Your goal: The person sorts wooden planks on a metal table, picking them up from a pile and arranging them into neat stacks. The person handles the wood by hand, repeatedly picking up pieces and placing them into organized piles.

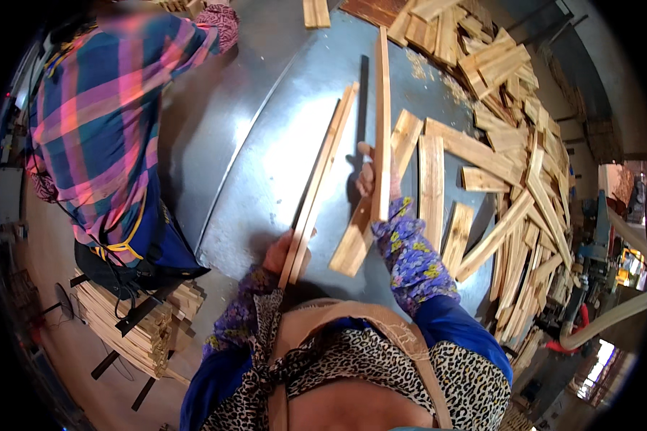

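From where I stand, the person at the metal counter (262, 169) has both hands full. The left hand (279, 251) is curled around the lower end of a slim wooden batten (319, 183) that slants up and away; a line runs along it, though I can't tell whether it is two strips together or one grooved piece. The right hand (367, 176) has its fingers wrapped around the lower part of a long, squared wooden strip (383, 122), which seems raised — its dark shadow falls apart from it on the counter. Just beneath that hand lies a short plank (352, 244), near the loose boards (431, 183).

What could go wrong, to my mind: both pieces are held low, so their far ends could swing if a grip loosened, knocking each other or the heaped offcuts (496, 68). That heap lies crisscross, so a bump might set pieces sliding. Rough edges could leave splinters in bare fingers, and a wide swing leftward might reach the co-worker in the plaid shirt (108, 136).

As for brands, labels or writing, I can read none — the wood near the hands shows only grain, and the machinery (589, 276) at the far right is too small to make out.
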